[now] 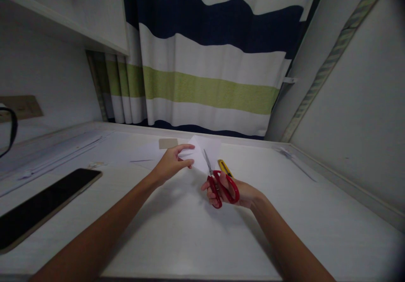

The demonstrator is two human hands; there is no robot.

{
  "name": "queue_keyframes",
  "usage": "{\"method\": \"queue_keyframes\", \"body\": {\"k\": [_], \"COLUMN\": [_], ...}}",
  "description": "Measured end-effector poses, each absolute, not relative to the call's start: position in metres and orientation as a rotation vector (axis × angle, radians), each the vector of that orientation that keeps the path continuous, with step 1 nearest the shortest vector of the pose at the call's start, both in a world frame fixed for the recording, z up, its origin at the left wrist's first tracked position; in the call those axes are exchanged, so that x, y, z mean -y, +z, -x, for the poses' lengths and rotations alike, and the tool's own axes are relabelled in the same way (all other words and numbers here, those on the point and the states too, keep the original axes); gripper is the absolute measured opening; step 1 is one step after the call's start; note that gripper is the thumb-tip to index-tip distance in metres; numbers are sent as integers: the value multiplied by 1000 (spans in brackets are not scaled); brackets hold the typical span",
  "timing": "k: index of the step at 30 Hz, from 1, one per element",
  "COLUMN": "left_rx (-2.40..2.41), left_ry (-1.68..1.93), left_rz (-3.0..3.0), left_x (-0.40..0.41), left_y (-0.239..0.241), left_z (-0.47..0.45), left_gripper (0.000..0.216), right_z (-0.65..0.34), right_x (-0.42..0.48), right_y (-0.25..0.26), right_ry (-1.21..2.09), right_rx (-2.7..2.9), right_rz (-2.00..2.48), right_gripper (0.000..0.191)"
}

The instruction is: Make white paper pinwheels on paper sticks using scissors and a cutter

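My right hand (229, 191) is closed on a pair of scissors (233, 192) with red handles, fingers through the loops. The metal blades point up and away, close to a sheet of white paper (198, 159). My left hand (174, 159) grips that paper at its left side, thumb and forefinger visible and the other fingers partly hidden. Just beyond my right hand lies a yellow utility knife (225, 168). A small beige rectangular piece (168, 143) rests behind my left hand.
A black-screened phone (47, 206) lies at the left of the white table (196, 239). Loose paper sheets (76, 151) spread at the back left, with thin strips (297, 164) at the right edge. A striped curtain (209, 88) hangs behind, and a shelf (63, 24) juts out upper left.
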State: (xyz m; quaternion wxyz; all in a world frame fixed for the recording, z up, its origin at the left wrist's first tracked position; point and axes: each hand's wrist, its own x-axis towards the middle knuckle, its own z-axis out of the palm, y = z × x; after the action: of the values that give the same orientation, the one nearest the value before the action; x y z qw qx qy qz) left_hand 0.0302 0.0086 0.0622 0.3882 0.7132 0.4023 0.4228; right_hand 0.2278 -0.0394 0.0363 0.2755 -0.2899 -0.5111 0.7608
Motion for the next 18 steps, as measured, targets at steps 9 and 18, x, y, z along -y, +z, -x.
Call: {"method": "queue_keyframes", "body": {"k": [9, 18], "left_rx": [-1059, -1010], "left_ry": [1067, 1051], "left_rz": [-1868, -1845], "left_x": [-3, 0], "left_y": [69, 71], "left_z": [-31, -32], "left_gripper": [43, 44], "right_z": [-233, -236], "right_x": [37, 36], "right_y": [34, 31], "right_ry": [2068, 2088], "right_rx": [1418, 1440], "right_rz": [718, 688], "right_gripper": [44, 49]}}
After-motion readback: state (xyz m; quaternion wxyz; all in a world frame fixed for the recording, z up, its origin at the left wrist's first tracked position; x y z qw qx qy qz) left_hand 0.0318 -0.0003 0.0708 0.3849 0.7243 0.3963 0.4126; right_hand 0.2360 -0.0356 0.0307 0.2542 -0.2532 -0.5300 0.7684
